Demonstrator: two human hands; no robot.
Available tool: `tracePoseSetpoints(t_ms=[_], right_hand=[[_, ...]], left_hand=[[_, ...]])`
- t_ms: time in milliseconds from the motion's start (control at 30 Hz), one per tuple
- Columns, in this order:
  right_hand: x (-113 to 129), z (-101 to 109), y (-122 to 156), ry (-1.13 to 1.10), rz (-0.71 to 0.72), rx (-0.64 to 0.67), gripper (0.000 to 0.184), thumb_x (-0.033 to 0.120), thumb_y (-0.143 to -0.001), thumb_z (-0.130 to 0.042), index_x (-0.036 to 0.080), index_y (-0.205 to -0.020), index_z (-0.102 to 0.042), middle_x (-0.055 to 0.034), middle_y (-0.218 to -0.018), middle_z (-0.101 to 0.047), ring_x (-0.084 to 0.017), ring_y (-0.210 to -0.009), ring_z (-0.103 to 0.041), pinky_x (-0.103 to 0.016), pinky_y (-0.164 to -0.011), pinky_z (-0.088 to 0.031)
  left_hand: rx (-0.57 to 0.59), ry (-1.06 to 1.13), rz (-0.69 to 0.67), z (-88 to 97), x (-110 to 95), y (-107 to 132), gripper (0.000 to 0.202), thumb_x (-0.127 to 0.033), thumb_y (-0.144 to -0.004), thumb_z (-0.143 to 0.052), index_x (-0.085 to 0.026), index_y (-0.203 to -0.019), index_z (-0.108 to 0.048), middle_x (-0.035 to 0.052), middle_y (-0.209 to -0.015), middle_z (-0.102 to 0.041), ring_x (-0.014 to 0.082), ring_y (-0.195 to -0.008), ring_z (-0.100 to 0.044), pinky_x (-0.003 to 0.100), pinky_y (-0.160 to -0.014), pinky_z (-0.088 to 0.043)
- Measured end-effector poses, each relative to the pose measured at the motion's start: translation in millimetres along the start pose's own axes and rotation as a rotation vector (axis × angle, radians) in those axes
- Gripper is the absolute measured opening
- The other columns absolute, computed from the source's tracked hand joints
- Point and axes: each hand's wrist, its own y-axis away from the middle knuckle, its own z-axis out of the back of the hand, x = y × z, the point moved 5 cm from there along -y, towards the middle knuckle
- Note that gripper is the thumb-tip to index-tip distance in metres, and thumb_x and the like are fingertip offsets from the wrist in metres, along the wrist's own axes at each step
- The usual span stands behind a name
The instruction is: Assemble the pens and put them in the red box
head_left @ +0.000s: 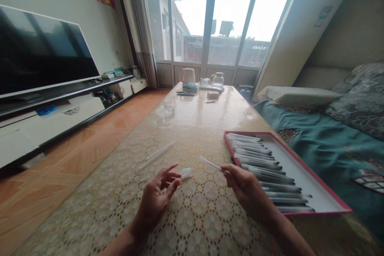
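My right hand (244, 184) pinches one end of a slim, translucent pen-like tube (210, 163), which points away to the left above the table. My left hand (159, 192) is held with its fingers curved and apart, holding nothing that I can see. Just beyond its fingertips lie small clear plastic pieces (186, 173), possibly caps. Farther left, long thin clear tubes (159, 153) lie on the patterned tablecloth. Beside my right hand, a red-rimmed box (312, 176) holds many pens (270, 174) in a row, clear-bodied with dark ends; my right forearm hides part of it.
The long table (192, 124) stretches toward the window. A glass (169, 106) stands on its left side. At the far end are a kettle (188, 77), a glass jug (219, 79) and a small box (213, 95). A sofa (318, 136) borders the right.
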Motion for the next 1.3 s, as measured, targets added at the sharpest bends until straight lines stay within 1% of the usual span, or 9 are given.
tracePoseSetpoints(t_ms=[133, 233, 467, 567, 667, 767, 867, 1067, 1300], right_hand=[[-46, 50, -7, 0.343, -0.085, -0.25, 0.023, 0.028, -0.089, -0.04, 0.02, -0.103, -0.057, -0.0077, -0.098, -0.066, -0.022, -0.089, -0.061, -0.031, -0.074, -0.041], [-82, 75, -12, 0.638, -0.22, -0.314, 0.019, 0.022, -0.087, -0.044, 0.021, -0.098, -0.06, -0.0069, -0.096, -0.068, -0.023, -0.089, -0.063, -0.032, -0.073, -0.039], [-114, 84, -28, 0.717, -0.213, -0.295, 0.017, 0.015, -0.083, -0.049, 0.019, -0.092, -0.063, -0.007, -0.094, -0.068, -0.022, -0.09, -0.062, -0.031, -0.074, -0.037], [-105, 82, -31, 0.719, -0.186, -0.307, 0.019, 0.016, -0.083, -0.049, 0.019, -0.095, -0.063, -0.008, -0.1, -0.066, -0.022, -0.094, -0.059, -0.032, -0.076, -0.036], [-73, 70, -25, 0.705, -0.131, -0.289, 0.018, 0.022, -0.085, -0.049, 0.019, -0.093, -0.064, -0.0073, -0.093, -0.065, -0.021, -0.087, -0.058, -0.03, -0.074, -0.038], [-31, 39, -11, 0.747, -0.043, -0.167, 0.017, 0.024, -0.084, -0.05, 0.021, -0.082, -0.066, -0.0067, -0.087, -0.065, -0.023, -0.086, -0.056, -0.034, -0.077, -0.037], [-5, 7, 4, 0.9, -0.011, -0.128, 0.025, 0.006, -0.073, -0.052, 0.014, -0.089, -0.069, -0.0135, -0.113, -0.061, -0.029, -0.111, -0.046, -0.042, -0.091, -0.031], [-5, -22, 12, 1.103, -0.106, -0.03, 0.036, 0.001, -0.073, -0.047, 0.002, -0.103, -0.067, -0.0187, -0.134, -0.046, -0.03, -0.127, -0.031, -0.047, -0.107, -0.013], [0, -22, 13, 0.91, -0.139, -0.037, 0.027, 0.008, -0.067, -0.055, 0.012, -0.086, -0.073, -0.0156, -0.136, -0.045, -0.031, -0.129, -0.03, -0.048, -0.104, -0.015]], left_hand=[[-0.161, -0.016, 0.06, 17.1, 3, -5, 0.034, -0.036, -0.079, -0.056, -0.016, -0.106, -0.055, 0.0019, -0.073, -0.066, 0.0162, -0.063, -0.063, 0.028, -0.058, -0.051], [-0.189, -0.036, 0.073, 21.9, 1, -6, 0.033, -0.038, -0.078, -0.057, -0.015, -0.103, -0.056, 0.0029, -0.074, -0.067, 0.0166, -0.064, -0.063, 0.029, -0.058, -0.051], [-0.22, -0.057, 0.096, 28.4, 5, -6, 0.031, -0.039, -0.077, -0.058, -0.016, -0.097, -0.058, 0.0051, -0.077, -0.069, 0.0182, -0.067, -0.065, 0.03, -0.061, -0.052], [-0.231, -0.068, 0.091, 32.0, 8, -8, 0.031, -0.04, -0.076, -0.058, -0.016, -0.096, -0.059, 0.0052, -0.077, -0.069, 0.019, -0.066, -0.065, 0.03, -0.06, -0.052], [-0.243, -0.085, 0.089, 33.7, 9, -9, 0.03, -0.038, -0.076, -0.058, -0.016, -0.096, -0.058, 0.0055, -0.078, -0.069, 0.0189, -0.067, -0.065, 0.03, -0.061, -0.051], [-0.248, -0.105, 0.093, 33.5, 9, -10, 0.029, -0.037, -0.077, -0.057, -0.016, -0.096, -0.058, 0.0058, -0.078, -0.068, 0.0188, -0.067, -0.065, 0.03, -0.061, -0.051], [-0.257, -0.115, 0.104, 33.8, 8, -9, 0.028, -0.037, -0.077, -0.056, -0.016, -0.096, -0.057, 0.0066, -0.08, -0.068, 0.0193, -0.068, -0.064, 0.031, -0.061, -0.051], [-0.245, -0.23, 0.063, 32.4, 2, -7, 0.025, -0.035, -0.078, -0.055, -0.017, -0.096, -0.058, 0.0065, -0.082, -0.067, 0.0199, -0.071, -0.064, 0.032, -0.065, -0.051], [0.051, -0.489, -0.071, 3.4, -37, 17, 0.018, -0.027, -0.081, -0.051, -0.021, -0.096, -0.06, 0.005, -0.088, -0.066, 0.0187, -0.074, -0.062, 0.031, -0.068, -0.047]])
